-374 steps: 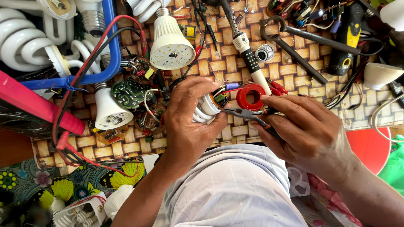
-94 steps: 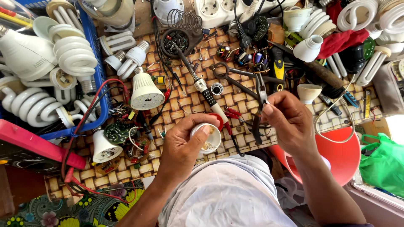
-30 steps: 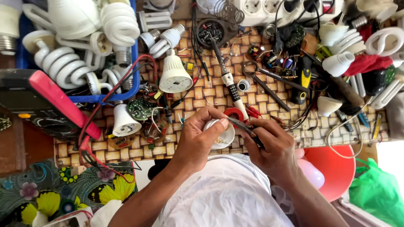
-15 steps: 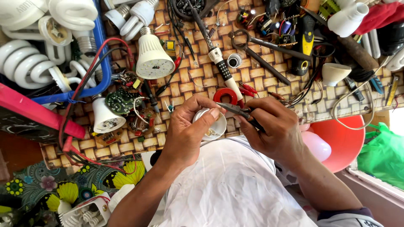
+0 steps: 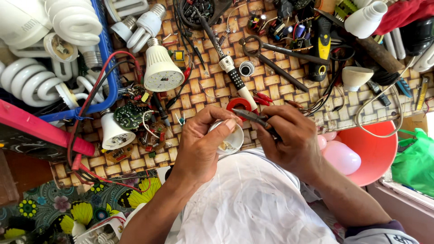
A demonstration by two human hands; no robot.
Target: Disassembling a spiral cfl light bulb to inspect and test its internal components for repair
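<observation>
The left hand (image 5: 201,144) cups a white bulb housing (image 5: 228,140) with its fingers curled round the rim, held just above the near edge of the bench (image 5: 212,90). The right hand (image 5: 291,140) pinches a slim dark tool (image 5: 251,117) whose tip points at the housing's rim. Just behind the hands lie a red tape roll (image 5: 238,105) and a soldering iron (image 5: 226,65) with a black-and-white handle. To the left sit an LED bulb (image 5: 160,70) with its cover off, a smaller white bulb (image 5: 114,132) and a green circuit board (image 5: 131,115) amid loose wires. A blue basket (image 5: 101,54) holds spiral lamps (image 5: 27,83). Further back lie scissors (image 5: 271,56) and a yellow-handled tool (image 5: 322,45). The bench top is woven matting; a red bowl (image 5: 377,153) and a green bag (image 5: 413,162) stand at the right, a floral cloth (image 5: 68,208) at the lower left.
</observation>
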